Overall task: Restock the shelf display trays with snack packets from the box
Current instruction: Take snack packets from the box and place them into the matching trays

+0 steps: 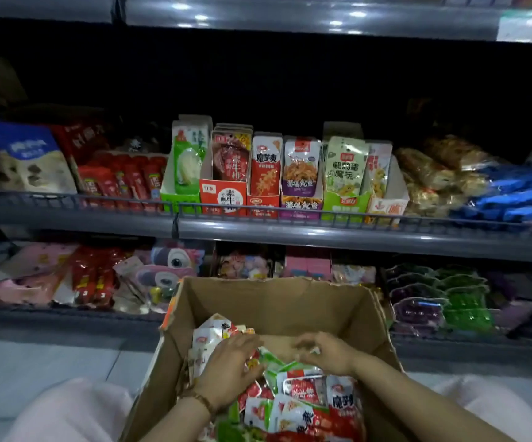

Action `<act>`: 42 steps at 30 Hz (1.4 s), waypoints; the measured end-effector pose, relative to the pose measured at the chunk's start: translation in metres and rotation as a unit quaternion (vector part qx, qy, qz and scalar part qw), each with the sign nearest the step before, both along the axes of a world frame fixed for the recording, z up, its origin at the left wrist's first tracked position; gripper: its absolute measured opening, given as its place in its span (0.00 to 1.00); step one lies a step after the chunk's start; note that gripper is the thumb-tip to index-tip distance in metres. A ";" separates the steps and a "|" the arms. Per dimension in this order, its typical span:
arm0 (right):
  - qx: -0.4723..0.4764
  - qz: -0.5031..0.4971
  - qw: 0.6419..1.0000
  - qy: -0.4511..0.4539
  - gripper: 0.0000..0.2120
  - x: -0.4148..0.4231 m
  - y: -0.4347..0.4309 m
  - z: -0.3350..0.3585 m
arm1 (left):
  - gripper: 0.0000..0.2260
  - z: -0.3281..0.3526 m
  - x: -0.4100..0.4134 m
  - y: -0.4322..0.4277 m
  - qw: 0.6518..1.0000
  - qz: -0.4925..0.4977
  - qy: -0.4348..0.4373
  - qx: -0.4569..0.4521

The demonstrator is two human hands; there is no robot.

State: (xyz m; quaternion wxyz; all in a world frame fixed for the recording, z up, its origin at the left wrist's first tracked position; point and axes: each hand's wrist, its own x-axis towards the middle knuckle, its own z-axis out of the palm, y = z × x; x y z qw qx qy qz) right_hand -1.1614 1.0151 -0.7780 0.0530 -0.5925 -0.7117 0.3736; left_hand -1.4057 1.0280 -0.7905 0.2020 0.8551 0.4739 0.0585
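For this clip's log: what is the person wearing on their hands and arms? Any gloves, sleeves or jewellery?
No gloves, and no sleeves in view: both forearms are bare down to the frame edge. The left hand has a thin brownish bracelet at its wrist. The right hand and its wrist show nothing worn. The blur hides whether there are rings.

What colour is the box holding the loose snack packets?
Brown cardboard box, seen in the head view.

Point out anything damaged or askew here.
The cardboard box is damaged: its top rim is torn and ragged, most at the far left corner, where the wall is ripped and bent. The display trays stand in an orderly row.
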 end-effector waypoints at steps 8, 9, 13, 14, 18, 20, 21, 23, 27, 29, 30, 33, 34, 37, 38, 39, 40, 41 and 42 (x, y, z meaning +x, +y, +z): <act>-0.055 -0.033 0.997 -0.043 0.05 0.001 -0.010 -0.059 | 0.35 -0.008 -0.001 -0.015 0.998 -0.010 0.028 -0.060; -0.053 -0.040 0.997 -0.036 0.09 0.000 -0.010 -0.058 | 0.31 -0.008 -0.001 -0.014 0.998 -0.006 0.026 -0.062; -0.073 -0.019 0.996 -0.051 0.10 -0.001 -0.015 -0.056 | 0.24 -0.009 -0.001 -0.013 0.998 0.000 0.014 -0.065; -0.072 -0.020 0.996 -0.042 0.11 0.000 -0.016 -0.055 | 0.24 -0.008 -0.001 -0.012 0.998 -0.001 0.009 -0.066; -0.028 -0.134 0.985 0.107 0.15 0.002 -0.010 -0.026 | 0.22 0.004 0.003 -0.005 0.996 0.035 -0.057 -0.066; 0.011 -0.200 0.956 0.213 0.07 -0.003 -0.002 0.005 | 0.22 0.018 0.007 -0.001 0.989 0.061 -0.112 -0.071; 0.030 -0.222 0.939 0.261 0.07 -0.005 0.003 0.021 | 0.23 0.026 0.010 0.001 0.984 0.076 -0.145 -0.077; 0.036 -0.269 0.897 0.348 0.08 -0.014 0.009 0.047 | 0.26 0.045 0.015 0.003 0.963 0.108 -0.227 -0.099; 0.040 -0.306 0.846 0.434 0.15 -0.040 0.016 0.084 | 0.20 0.088 0.026 0.003 0.893 0.140 -0.384 -0.187; 0.035 -0.295 0.835 0.462 0.18 -0.056 0.018 0.098 | 0.26 0.103 0.025 0.005 0.877 0.118 -0.402 -0.236; 0.020 -0.282 0.831 0.478 0.19 -0.063 0.019 0.104 | 0.31 0.109 0.024 0.007 0.872 0.106 -0.409 -0.247; -0.028 -0.247 0.820 0.515 0.23 -0.082 0.019 0.118 | 0.34 0.120 0.014 0.018 0.845 0.081 -0.444 -0.288; -0.030 -0.233 0.824 0.516 0.23 -0.086 0.020 0.122 | 0.30 0.125 0.012 0.020 0.827 0.086 -0.465 -0.303; 0.007 -0.180 0.862 0.474 0.18 -0.091 0.027 0.136 | 0.17 0.140 0.004 0.028 0.738 0.155 -0.565 -0.334; 0.017 -0.162 0.873 0.459 0.15 -0.092 0.030 0.140 | 0.17 0.143 0.000 0.032 0.725 0.177 -0.574 -0.338; 0.029 -0.144 0.884 0.443 0.12 -0.092 0.033 0.142 | 0.18 0.144 -0.005 0.036 0.731 0.195 -0.563 -0.331; 0.046 -0.129 0.892 0.430 0.11 -0.092 0.037 0.145 | 0.19 0.144 -0.010 0.042 0.748 0.207 -0.544 -0.318; 0.062 -0.117 0.898 0.420 0.10 -0.091 0.041 0.147 | 0.20 0.143 -0.015 0.047 0.767 0.216 -0.527 -0.297; 0.077 -0.113 0.897 0.420 0.11 -0.090 0.046 0.150 | 0.20 0.145 -0.019 0.051 0.781 0.220 -0.517 -0.271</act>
